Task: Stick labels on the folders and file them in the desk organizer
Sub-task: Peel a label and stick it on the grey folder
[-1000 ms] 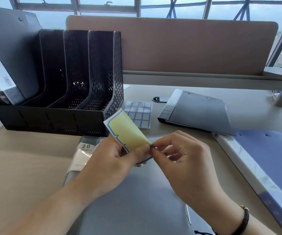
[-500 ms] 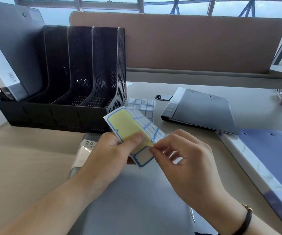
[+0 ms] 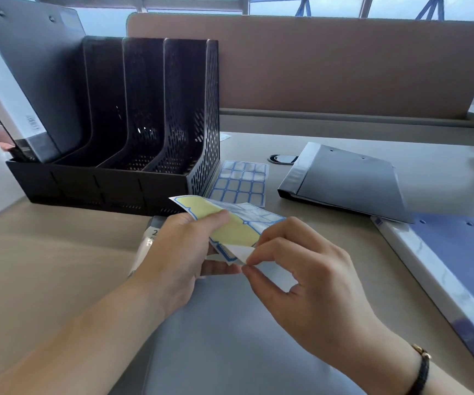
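Yellow backing paper shows on the label sheet (image 3: 231,228) you hold above the near middle of the tabletop (image 3: 45,269). Your left hand (image 3: 178,260) grips the bent sheet, thumb pressed on the yellow side. Your right hand (image 3: 301,283) pinches a white label (image 3: 242,253) at the sheet's lower edge between thumb and forefinger. Under both hands a grey folder (image 3: 215,337) lies flat at the near edge. A second label sheet (image 3: 240,182) lies flat just beyond, beside the right wall of the black desk organizer (image 3: 150,124), which stands toward the far left. Its leftmost slot holds a dark folder (image 3: 39,81), leaning back. Toward the right lie a dark grey folder (image 3: 349,181) and, nearer the right edge, a blue folder (image 3: 458,266), its corner tucked under the grey one.
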`<state>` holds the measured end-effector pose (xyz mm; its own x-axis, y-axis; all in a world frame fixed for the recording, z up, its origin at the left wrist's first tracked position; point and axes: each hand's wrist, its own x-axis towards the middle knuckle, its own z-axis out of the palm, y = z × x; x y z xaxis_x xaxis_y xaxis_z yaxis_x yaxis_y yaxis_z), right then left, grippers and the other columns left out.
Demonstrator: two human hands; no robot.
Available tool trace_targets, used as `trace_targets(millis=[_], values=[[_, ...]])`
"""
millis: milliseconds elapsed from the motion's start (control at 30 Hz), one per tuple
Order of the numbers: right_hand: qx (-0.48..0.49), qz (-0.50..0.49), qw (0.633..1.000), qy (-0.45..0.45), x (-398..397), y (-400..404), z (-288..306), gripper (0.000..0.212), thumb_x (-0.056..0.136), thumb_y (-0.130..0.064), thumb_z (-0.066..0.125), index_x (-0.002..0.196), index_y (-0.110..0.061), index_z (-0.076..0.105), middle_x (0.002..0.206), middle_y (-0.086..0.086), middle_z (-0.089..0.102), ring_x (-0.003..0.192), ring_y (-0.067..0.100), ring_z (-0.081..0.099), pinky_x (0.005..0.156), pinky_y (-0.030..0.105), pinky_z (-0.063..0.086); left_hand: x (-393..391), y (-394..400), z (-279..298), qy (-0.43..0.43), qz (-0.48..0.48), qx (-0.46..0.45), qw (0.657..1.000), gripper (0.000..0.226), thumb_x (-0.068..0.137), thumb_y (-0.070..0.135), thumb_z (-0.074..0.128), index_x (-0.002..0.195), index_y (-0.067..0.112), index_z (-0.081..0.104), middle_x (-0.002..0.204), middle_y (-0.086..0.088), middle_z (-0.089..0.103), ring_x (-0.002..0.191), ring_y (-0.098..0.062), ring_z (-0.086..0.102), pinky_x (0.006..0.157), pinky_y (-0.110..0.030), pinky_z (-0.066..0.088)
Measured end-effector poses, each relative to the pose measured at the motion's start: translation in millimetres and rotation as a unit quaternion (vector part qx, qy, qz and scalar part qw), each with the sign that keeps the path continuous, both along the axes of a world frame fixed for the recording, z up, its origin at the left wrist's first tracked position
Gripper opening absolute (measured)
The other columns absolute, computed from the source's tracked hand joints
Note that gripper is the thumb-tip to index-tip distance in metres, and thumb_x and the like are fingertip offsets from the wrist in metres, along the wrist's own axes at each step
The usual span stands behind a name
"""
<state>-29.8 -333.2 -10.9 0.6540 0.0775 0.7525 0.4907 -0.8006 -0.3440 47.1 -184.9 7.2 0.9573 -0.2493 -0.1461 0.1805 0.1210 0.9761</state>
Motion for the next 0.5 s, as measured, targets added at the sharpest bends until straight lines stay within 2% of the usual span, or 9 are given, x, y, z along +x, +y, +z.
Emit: trace_targets(millis=[67, 167, 233, 267, 300, 367, 400, 433, 500], values=[[-0.019, 0.002, 1.0, -0.009, -1.4, 0.2, 1.9, 0.007, 0.078, -0.018, 0.078, 0.077, -0.02, 0.071, 0.09, -0.008, 0.063, 0.077, 0.008, 0.058, 0.052, 0.028, 0.046, 2.4, 1.1, -0.1, 0.01, 0.009, -0.007, 1.0, 0.023, 0.098, 0.019, 0.058, 0.104, 0.001, 0.071, 0.096, -0.021, 0.076, 0.073, -0.034, 0.07, 0.059, -0.041, 0.06], [-0.008, 0.018, 1.0, -0.023, -3.5, 1.1, 5.5, 0.008, 0.076, -0.015, 0.078, 0.074, -0.017, 0.07, 0.091, -0.007, 0.063, 0.081, 0.008, 0.06, 0.064, 0.02, 0.045, 5.5, 4.7, -0.2, 0.001, 0.018, -0.006, 1.0, 0.024, 0.098, 0.02, 0.057, 0.106, 0.002, 0.071, 0.099, -0.02, 0.076, 0.078, -0.034, 0.071, 0.061, -0.04, 0.058], [0.049, 0.045, 0.998, 0.0, -3.4, 1.8, 6.7, 0.01, 0.073, -0.013, 0.08, 0.072, -0.017, 0.07, 0.091, -0.009, 0.064, 0.083, 0.003, 0.061, 0.072, 0.014, 0.043, 7.7, 6.0, 0.3, -0.007, 0.026, -0.004, 1.0, 0.024, 0.099, 0.02, 0.057, 0.106, 0.001, 0.07, 0.1, -0.022, 0.075, 0.078, -0.034, 0.072, 0.06, -0.044, 0.06], [0.108, 0.066, 0.991, 0.029, -2.9, 1.8, 8.2, 0.012, 0.072, -0.012, 0.08, 0.071, -0.018, 0.069, 0.09, -0.011, 0.065, 0.083, 0.004, 0.063, 0.074, 0.014, 0.044, 8.7, 6.2, 0.8, -0.008, 0.03, -0.007, 0.999, 0.024, 0.099, 0.02, 0.057, 0.107, 0.0, 0.069, 0.1, -0.024, 0.074, 0.076, -0.034, 0.071, 0.06, -0.046, 0.061], [0.191, 0.094, 0.975, 0.07, -2.2, 0.8, 10.2, 0.014, 0.07, -0.012, 0.08, 0.068, -0.02, 0.069, 0.087, -0.011, 0.066, 0.081, 0.006, 0.064, 0.074, 0.017, 0.045, 9.0, 6.2, 1.7, -0.007, 0.032, -0.01, 0.999, 0.025, 0.099, 0.019, 0.057, 0.107, -0.001, 0.068, 0.099, -0.024, 0.074, 0.074, -0.033, 0.071, 0.059, -0.046, 0.062], [0.379, 0.152, 0.899, 0.157, -0.1, -3.2, 16.2, 0.015, 0.067, -0.013, 0.079, 0.065, -0.023, 0.068, 0.084, -0.006, 0.071, 0.074, 0.008, 0.063, 0.072, 0.025, 0.046, 9.0, 6.0, 3.2, -0.009, 0.029, -0.006, 1.0, 0.024, 0.1, 0.018, 0.056, 0.107, -0.002, 0.068, 0.097, -0.024, 0.074, 0.072, -0.032, 0.07, 0.052, -0.04, 0.061], [0.442, 0.159, 0.863, 0.187, 1.8, -7.4, 17.1, 0.013, 0.067, -0.014, 0.078, 0.066, -0.023, 0.069, 0.084, -0.004, 0.072, 0.073, 0.01, 0.062, 0.073, 0.027, 0.046, 8.1, 6.0, 3.8, -0.011, 0.026, -0.003, 1.0, 0.023, 0.1, 0.018, 0.055, 0.106, 0.0, 0.068, 0.095, -0.023, 0.074, 0.07, -0.03, 0.07, 0.051, -0.038, 0.06], [0.469, 0.148, 0.847, 0.202, 4.0, -11.6, 17.5, 0.012, 0.067, -0.016, 0.077, 0.067, -0.024, 0.069, 0.085, -0.003, 0.073, 0.074, 0.011, 0.061, 0.075, 0.029, 0.046, 7.3, 6.5, 4.1, -0.013, 0.023, -0.002, 1.0, 0.021, 0.1, 0.017, 0.054, 0.105, 0.002, 0.069, 0.091, -0.022, 0.073, 0.068, -0.028, 0.07, 0.05, -0.037, 0.06], [0.474, 0.117, 0.845, 0.218, 7.4, -16.8, 18.8, 0.011, 0.067, -0.018, 0.078, 0.068, -0.025, 0.07, 0.083, -0.004, 0.072, 0.076, 0.011, 0.061, 0.079, 0.031, 0.047, 6.4, 9.0, 5.1, -0.012, 0.018, -0.001, 1.0, 0.02, 0.101, 0.017, 0.053, 0.105, 0.005, 0.068, 0.087, -0.017, 0.074, 0.066, -0.026, 0.071, 0.049, -0.035, 0.06]])
